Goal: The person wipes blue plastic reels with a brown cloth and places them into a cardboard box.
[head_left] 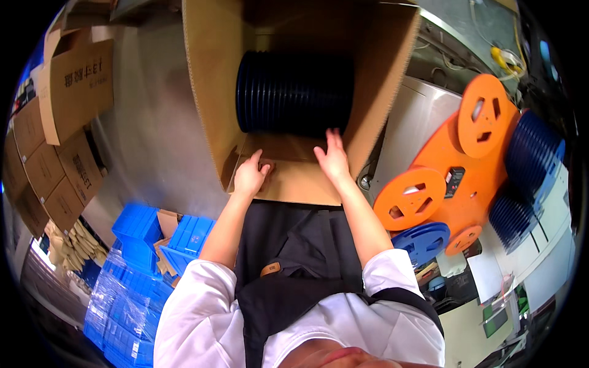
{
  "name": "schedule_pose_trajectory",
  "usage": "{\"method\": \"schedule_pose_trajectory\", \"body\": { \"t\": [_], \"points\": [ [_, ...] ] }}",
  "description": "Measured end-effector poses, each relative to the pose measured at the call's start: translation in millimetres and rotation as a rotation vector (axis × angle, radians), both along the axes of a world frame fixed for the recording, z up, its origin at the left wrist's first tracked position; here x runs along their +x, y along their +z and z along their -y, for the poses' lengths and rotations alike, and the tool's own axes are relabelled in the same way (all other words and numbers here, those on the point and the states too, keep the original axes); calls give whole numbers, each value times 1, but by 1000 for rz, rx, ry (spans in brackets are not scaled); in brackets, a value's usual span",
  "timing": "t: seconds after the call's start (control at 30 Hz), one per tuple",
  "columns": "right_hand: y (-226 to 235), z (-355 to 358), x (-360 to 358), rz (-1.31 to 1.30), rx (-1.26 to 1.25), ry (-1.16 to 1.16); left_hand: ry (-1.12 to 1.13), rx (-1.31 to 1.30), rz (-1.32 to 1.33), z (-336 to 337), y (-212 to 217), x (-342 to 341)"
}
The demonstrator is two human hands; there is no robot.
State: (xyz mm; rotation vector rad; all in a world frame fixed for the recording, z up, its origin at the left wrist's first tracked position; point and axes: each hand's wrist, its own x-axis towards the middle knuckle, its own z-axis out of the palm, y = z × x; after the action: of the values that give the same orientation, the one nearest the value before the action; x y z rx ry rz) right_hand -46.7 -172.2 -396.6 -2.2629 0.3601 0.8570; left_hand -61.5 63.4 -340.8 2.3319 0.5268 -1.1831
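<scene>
An open cardboard box (210,80) stands in front of me. Inside it, a row of dark blue plastic reels (294,92) sits packed side by side, with ribbed rims showing. My left hand (250,175) is at the near left part of the box, thumb and fingers apart, with nothing visible in it. Beside the lower right end of the reels is my right hand (333,161), its fingers stretched toward them. Whether those fingertips touch the reels I cannot tell. The far ends of the reels are lost in shadow.
To the right, an orange machine (469,175) carries round orange discs, with a blue reel (423,242) below and more dark reels (531,159) beyond. Blue plastic bins (132,294) stand at lower left, partly wrapped in film. Cardboard cartons (67,165) are stacked far left.
</scene>
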Motion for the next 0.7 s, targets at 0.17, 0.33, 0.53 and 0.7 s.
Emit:
{"method": "schedule_pose_trajectory", "body": {
  "t": [0.17,0.33,0.53,0.7],
  "points": [
    [117,40,5,83,404,144,-45,-170,-108,17,32,25],
    [168,134,1,140,442,141,-222,-209,-125,-3,42,27],
    [217,358,68,753,-180,-556,98,-283,-294,-53,-2,-2],
    [245,511,181,983,-573,-718,56,-171,-263,24,43,49]
  ]
}}
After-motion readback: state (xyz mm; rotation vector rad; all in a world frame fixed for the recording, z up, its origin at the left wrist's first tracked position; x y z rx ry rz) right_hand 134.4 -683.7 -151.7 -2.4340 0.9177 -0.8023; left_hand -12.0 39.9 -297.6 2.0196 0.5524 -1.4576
